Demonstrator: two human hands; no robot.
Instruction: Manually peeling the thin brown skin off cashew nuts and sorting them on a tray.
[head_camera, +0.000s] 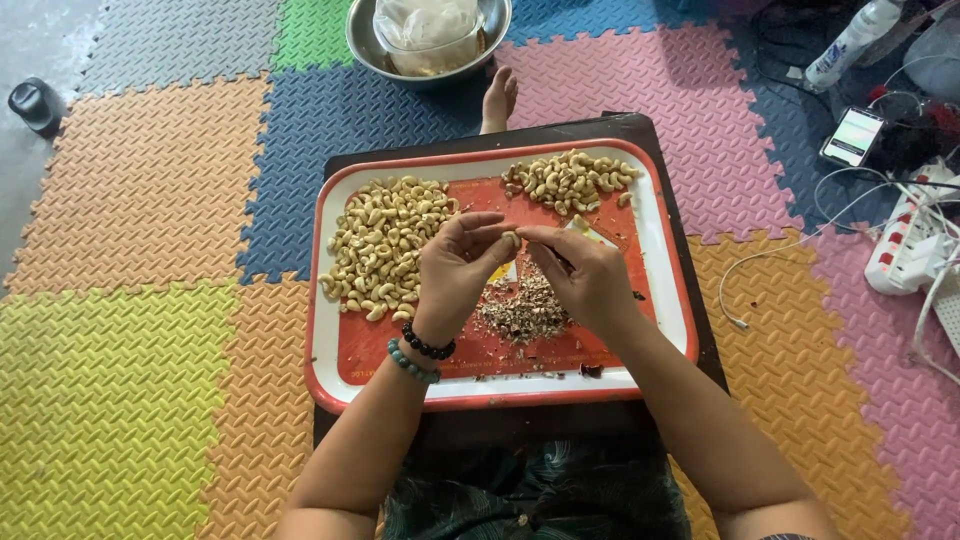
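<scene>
your left hand (455, 262) and right hand (588, 275) meet over the tray (325, 300), fingers of both pinched shut on one cashew (511, 239), above the husk pile (522, 308), between two nut heaps (385, 245).

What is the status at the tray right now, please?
Left hand and right hand pinch one cashew together over the tray. Skin scraps heaped below. Cashew piles left and top; nothing blocking.

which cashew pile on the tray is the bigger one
The left cashew pile, beside the left hand; the pile at the tray's far right is clearly smaller.
</scene>
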